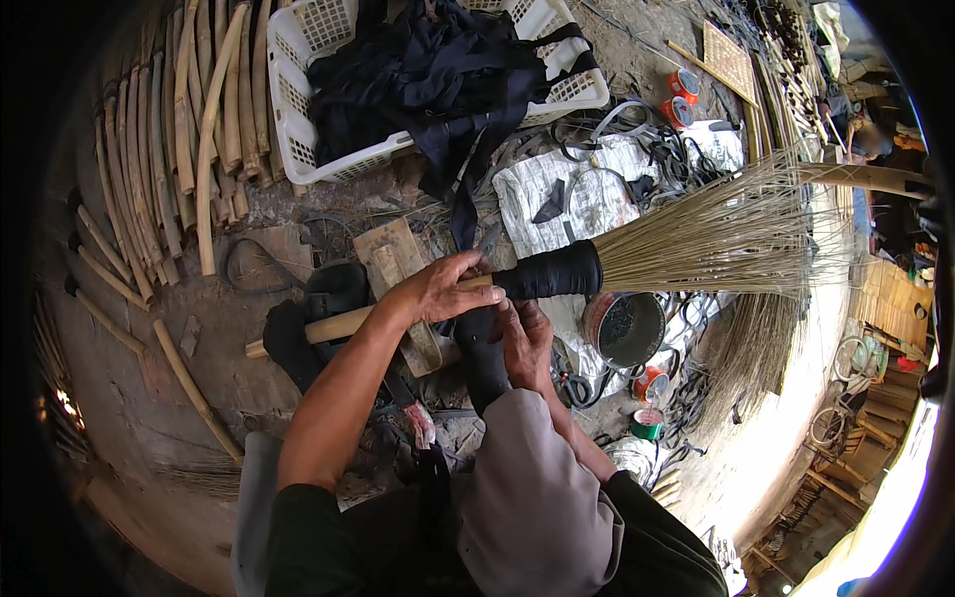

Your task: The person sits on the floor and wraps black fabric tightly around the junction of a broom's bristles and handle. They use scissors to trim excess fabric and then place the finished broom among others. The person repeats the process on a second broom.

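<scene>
Floor: bare packed earth, dusty, littered with scraps. Landmark: white plastic basket, top centre, holding dark cloth. Left of the basket, a row of bamboo poles lies side by side. Right of the basket, grey sheeting with black straps on it. Below and right of the basket, a round dark-filled tin and small tape rolls. Far right of the basket, strong daylight on open ground, with wooden frames.

Bucket close beside broom
</scene>
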The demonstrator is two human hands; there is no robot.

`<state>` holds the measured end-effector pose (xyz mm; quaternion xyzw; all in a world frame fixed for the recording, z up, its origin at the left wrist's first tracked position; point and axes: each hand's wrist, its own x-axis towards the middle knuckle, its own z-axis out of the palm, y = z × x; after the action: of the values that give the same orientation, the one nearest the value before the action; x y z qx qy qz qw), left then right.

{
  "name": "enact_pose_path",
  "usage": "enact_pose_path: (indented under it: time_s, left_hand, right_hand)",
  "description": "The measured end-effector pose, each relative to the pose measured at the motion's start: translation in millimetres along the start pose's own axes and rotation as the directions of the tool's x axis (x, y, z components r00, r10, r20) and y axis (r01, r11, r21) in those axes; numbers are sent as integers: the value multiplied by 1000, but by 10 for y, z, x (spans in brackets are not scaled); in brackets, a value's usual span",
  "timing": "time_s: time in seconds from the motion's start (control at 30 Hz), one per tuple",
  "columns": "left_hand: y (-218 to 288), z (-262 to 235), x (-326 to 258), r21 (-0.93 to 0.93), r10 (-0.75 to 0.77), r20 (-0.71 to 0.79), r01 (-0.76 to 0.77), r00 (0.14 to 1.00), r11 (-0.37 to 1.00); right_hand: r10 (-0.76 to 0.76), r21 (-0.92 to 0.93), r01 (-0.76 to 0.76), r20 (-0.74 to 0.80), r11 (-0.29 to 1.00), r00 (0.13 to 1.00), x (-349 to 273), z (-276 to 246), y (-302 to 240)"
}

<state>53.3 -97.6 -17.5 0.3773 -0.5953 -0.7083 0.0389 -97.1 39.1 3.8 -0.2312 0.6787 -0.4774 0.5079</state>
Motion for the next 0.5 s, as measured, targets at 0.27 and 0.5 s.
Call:
enact_pose_path:
  time_s: [0.27,0.5]
  left_hand:
    - [101,332,-333,556,354,-303,-137,885,820]
    - [69,812,-386,704,605,-545,-76,580,706]
  right_hand:
    - [-323,-293,228,-336,929,885,-112,-1086,2]
    - [-117,-900,-129,-194,416,974,331,-2169,165]
